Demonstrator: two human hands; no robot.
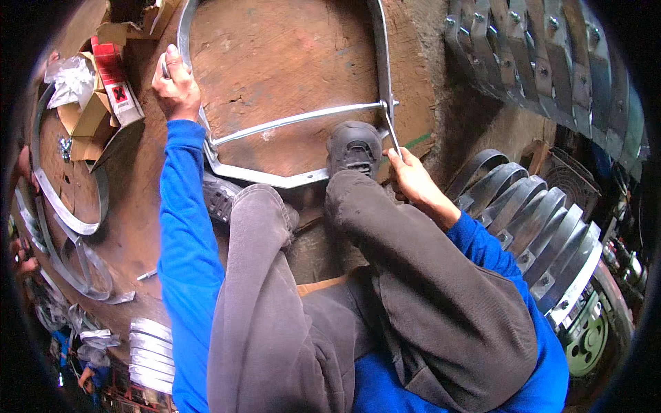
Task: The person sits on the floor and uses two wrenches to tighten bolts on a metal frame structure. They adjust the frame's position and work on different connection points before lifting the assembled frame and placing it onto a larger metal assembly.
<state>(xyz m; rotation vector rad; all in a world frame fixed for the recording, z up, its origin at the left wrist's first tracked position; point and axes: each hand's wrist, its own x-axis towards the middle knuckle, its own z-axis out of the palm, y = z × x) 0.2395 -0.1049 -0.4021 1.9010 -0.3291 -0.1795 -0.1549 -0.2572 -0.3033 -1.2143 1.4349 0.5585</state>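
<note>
A bent flat-metal frame [275, 180] lies before me on the wooden board, its two long arms running toward the far edge. A long thin rod [296, 118] crosses between the arms, bolted at the right one. My left hand [177, 88] is closed at the left arm of the frame, thumb upward; a bit of metal shows beside its fingers, too small to name. My right hand [417, 180] grips a slim wrench [393, 136] that reaches up to the rod's right end. My right shoe [354, 148] presses against the frame's near bar.
Several curved metal bands [527, 213] stand in a row at the right, below a stack of bolted metal bands [544, 55]. At the left are an open cardboard box [93, 127], loose curved strips [76, 224] and stacked metal pieces [151, 354]. Other people's hands show at the far left rim.
</note>
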